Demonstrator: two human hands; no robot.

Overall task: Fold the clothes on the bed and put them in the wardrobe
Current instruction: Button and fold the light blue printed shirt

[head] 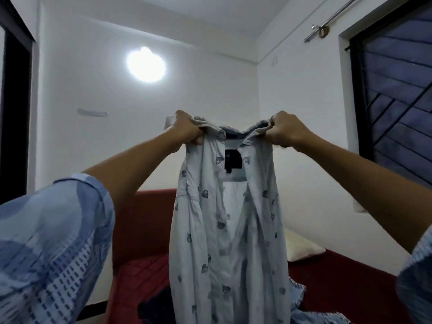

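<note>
A pale blue shirt (224,230) printed with dark leaves hangs in the air in front of me, its open front and black neck label facing me. My left hand (185,128) grips the shirt's left shoulder near the collar. My right hand (284,129) grips the right shoulder at the same height. The shirt's lower part drops out of the bottom of the view. Behind it lies the red bed (145,272), with a dark garment (154,307) and a light blue denim piece (301,307) on it. The wardrobe is out of view.
A red headboard (145,218) stands against the white back wall. A cream pillow (301,249) lies at the bed's right side. A dark window with a grille (397,90) is on the right wall, a dark doorway (14,101) on the left.
</note>
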